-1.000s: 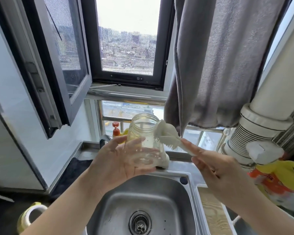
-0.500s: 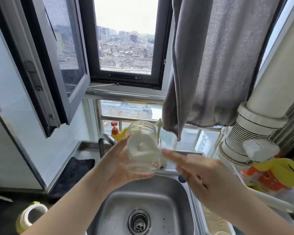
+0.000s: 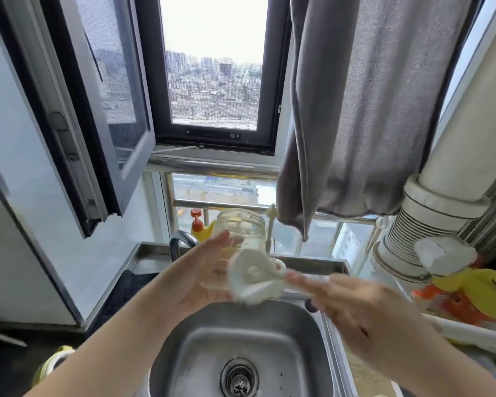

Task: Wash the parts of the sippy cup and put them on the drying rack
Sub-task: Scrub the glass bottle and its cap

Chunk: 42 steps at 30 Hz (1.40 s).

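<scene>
I see the left hand [image 3: 201, 275] cupping the clear cup [image 3: 241, 233] upright above the sink [image 3: 184, 353], fingers wrapped round it, while the right hand [image 3: 352, 302] at 3 o'clock grips the brush [image 3: 254, 277], its white blurred head against the cup's base.

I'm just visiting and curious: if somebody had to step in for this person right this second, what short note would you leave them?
Left hand: holds the clear cup body above the sink.
Right hand: grips the white brush, whose head is against the cup's lower outside.
Done: scrubbing is under way; I cannot tell how clean the cup is.
Left: finish scrubbing, rinse at the faucet, wash the other cup parts, which I cannot pick out here, and put everything on the drying rack, also not clearly in view.
</scene>
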{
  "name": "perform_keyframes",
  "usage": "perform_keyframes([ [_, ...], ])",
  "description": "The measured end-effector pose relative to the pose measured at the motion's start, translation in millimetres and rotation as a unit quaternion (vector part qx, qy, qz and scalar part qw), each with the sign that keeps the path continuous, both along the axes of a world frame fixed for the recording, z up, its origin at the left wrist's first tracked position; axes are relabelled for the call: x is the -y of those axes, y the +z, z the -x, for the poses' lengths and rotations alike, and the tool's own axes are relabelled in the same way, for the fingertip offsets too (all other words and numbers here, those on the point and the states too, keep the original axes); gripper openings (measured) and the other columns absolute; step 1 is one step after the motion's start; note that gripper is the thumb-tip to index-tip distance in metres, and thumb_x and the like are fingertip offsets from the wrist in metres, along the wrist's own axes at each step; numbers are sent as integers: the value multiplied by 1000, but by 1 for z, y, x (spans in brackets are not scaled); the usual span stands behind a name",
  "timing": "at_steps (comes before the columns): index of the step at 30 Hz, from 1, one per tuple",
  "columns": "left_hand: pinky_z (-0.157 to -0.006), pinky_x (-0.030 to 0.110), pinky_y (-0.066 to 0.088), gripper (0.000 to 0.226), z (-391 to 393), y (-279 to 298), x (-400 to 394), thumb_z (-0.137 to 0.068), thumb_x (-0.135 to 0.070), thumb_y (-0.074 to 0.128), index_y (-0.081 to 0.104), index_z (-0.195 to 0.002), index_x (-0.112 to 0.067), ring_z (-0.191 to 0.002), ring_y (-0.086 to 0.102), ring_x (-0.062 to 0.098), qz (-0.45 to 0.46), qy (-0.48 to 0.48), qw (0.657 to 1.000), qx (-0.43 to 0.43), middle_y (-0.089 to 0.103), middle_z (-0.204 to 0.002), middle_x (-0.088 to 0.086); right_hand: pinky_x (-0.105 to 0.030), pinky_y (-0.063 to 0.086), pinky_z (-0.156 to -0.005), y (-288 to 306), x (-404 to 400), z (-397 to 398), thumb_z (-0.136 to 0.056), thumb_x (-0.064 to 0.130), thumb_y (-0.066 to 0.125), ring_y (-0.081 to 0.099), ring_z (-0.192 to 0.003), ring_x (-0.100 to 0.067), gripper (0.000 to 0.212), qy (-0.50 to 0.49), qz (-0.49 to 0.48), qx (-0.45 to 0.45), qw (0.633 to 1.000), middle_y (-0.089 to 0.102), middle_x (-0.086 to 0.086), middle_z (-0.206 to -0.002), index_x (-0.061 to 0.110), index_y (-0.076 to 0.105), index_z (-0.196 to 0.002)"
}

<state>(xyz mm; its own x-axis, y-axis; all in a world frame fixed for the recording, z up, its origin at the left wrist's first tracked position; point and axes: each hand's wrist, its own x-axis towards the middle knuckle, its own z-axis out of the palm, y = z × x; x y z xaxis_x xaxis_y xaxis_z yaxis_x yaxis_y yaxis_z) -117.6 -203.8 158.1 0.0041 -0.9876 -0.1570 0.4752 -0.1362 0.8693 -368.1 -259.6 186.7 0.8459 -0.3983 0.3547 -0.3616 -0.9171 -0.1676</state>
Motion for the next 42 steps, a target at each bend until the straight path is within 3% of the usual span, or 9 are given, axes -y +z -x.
perform_keyframes([
  [4,-77,46,56,98,3,-6,1,-46,-47,90,53,-129,-10,-94,66,36,7,-13,1000,-16,66,-110,22,-23,52,-42,4,28,-9,-92,33,38,45,-46,7,52,-87,-1,72,994,57,23,-68,51,29,-139],
  [9,-64,39,57,101,1,-2,5,-40,-50,92,55,-125,-10,-80,68,31,4,-4,1000,6,67,-100,20,-12,46,-46,-13,-8,-8,-86,24,50,48,-48,0,64,28,-4,-6,1000,56,18,-72,50,32,-141],
  [16,-78,48,56,114,-5,-3,11,-34,-55,91,50,-131,-12,-98,66,39,-2,22,1000,7,65,-114,25,-7,39,-41,3,21,3,-90,32,41,31,-42,10,54,-57,12,31,998,43,29,-62,50,32,-139],
  [19,-78,45,56,102,7,0,12,-44,-56,88,53,-130,-13,-98,66,36,5,-6,1000,10,65,-114,24,-19,48,-42,8,26,-12,-90,33,39,39,-45,11,53,-69,1,79,995,57,21,-66,47,28,-140],
  [23,-71,43,58,56,12,2,12,-65,-53,71,72,-105,-14,-91,69,32,10,-2,1000,-16,69,-105,19,1,31,-50,-2,13,-21,-87,18,53,40,-58,23,57,-39,-20,66,997,42,39,-66,46,42,-136],
  [27,-79,48,55,89,2,-3,6,-55,-39,80,52,-133,-5,-106,60,40,2,-22,996,-88,54,-129,27,1,34,-57,-3,18,-14,-88,15,54,49,-64,18,54,-41,-47,116,991,56,38,-81,42,47,-135],
  [33,-62,37,54,92,11,-18,0,-46,-49,90,59,-122,-7,-89,64,31,45,-47,984,-167,62,-107,16,3,30,-52,0,7,-20,-88,8,56,48,-56,17,54,13,-70,159,985,59,30,-75,34,48,-135],
  [38,-72,42,57,94,9,-12,-3,-44,-51,90,61,-124,-11,-103,63,40,62,-43,990,-119,62,-119,22,2,34,-57,-7,8,-8,-93,27,48,52,-61,15,46,27,-81,135,987,70,15,-90,41,45,-137],
  [42,-67,43,57,105,2,-4,-7,-29,-45,95,59,-122,-14,-96,67,38,33,-14,998,-48,64,-118,22,-11,50,-58,-5,16,8,-90,39,42,59,-68,13,50,-24,-47,77,996,64,34,-83,58,34,-135],
])
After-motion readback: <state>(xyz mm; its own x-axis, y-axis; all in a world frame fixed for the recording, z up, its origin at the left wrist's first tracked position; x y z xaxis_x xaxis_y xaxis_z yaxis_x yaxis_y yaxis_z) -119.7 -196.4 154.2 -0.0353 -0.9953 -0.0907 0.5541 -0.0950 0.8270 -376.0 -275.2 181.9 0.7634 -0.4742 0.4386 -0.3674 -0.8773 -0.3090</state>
